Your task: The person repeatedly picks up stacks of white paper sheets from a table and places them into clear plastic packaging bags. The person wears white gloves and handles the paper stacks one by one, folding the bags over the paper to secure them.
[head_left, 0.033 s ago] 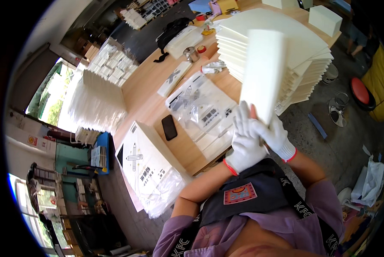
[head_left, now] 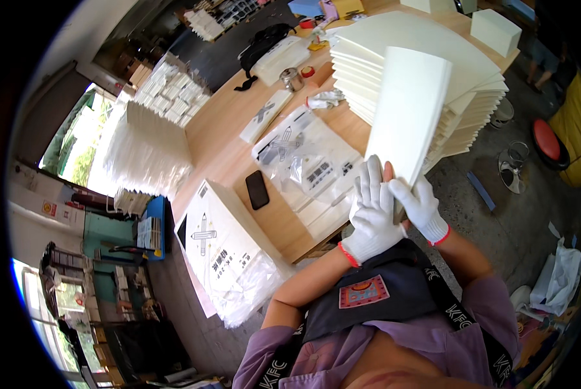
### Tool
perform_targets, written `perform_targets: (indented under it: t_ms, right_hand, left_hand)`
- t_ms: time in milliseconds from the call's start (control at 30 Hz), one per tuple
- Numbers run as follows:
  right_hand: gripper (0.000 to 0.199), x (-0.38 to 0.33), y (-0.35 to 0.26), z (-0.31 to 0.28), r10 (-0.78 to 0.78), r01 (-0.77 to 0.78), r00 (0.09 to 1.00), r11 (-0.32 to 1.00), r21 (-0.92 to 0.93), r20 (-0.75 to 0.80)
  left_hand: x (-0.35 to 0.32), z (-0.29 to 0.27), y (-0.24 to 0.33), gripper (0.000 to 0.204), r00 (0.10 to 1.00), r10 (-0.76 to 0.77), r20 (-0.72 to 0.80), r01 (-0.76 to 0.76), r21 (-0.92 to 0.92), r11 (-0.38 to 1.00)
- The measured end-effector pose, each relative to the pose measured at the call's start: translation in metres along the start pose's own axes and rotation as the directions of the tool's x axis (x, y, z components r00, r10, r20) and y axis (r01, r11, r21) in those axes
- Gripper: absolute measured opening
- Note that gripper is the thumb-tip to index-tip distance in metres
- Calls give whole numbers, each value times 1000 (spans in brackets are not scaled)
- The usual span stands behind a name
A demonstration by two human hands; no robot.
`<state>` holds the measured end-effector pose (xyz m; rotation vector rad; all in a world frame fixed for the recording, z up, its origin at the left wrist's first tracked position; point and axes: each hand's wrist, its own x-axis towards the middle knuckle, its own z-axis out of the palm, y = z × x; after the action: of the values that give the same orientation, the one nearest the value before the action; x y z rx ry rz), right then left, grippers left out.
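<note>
A stack of white paper sheets (head_left: 410, 110) stands tilted upright between my hands, its long edges rising from them. My left hand (head_left: 373, 217), in a white knit glove with a red cuff, presses against its lower left edge with fingers stretched upward. My right hand (head_left: 421, 209), gloved alike, grips the lower right edge. A bare fingertip (head_left: 387, 172) shows between the hands; whose hand it belongs to is hard to tell. Behind the held sheets is a tall fanned pile of white paper (head_left: 362, 71). Left of my hands lies a clear printed plastic bag (head_left: 313, 162) on the wooden table (head_left: 219, 139).
A black phone (head_left: 257, 190) lies beside a packed stack of printed paper packs (head_left: 229, 256) at the table's near left corner. Further back are a loose glove (head_left: 325, 99), a metal cup (head_left: 292, 79) and red tape (head_left: 308, 71). A plastic-wrapped stack (head_left: 148, 146) stands at left.
The sheets in my hands have tipped to the right and turned, showing more of their broad face. Both hands stay at about the same place.
</note>
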<state>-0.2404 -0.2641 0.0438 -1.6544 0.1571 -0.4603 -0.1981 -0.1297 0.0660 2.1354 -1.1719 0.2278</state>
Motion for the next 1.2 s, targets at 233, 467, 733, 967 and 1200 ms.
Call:
perform_targets:
  t_ms: [233,467,733,967,1200]
  right_hand:
    - [23,-9,10,-20,-220,385,920,665,-640,324]
    - [22,26,58,17,64,527,799,406,-747,598]
    - [25,65,129,43,181,-338,791,926,170,584]
    - [32,65,63,88,283,90,869,718,-690,407]
    - [42,64,85,102,206,234,871,624,-746,445]
  left_hand:
    - [1,-60,-133,80,783,-211,-585,475,344,810]
    - [13,-63,-225,36,876,-412,-250,465,215,859]
    - [-58,-38,-108,24,984,103,142,-58,-294,954]
    - [-9,-29,-80,40,987,-147,64,158,-242,957]
    - [1,-23,-39,33,995,-84,54,96,-279,955]
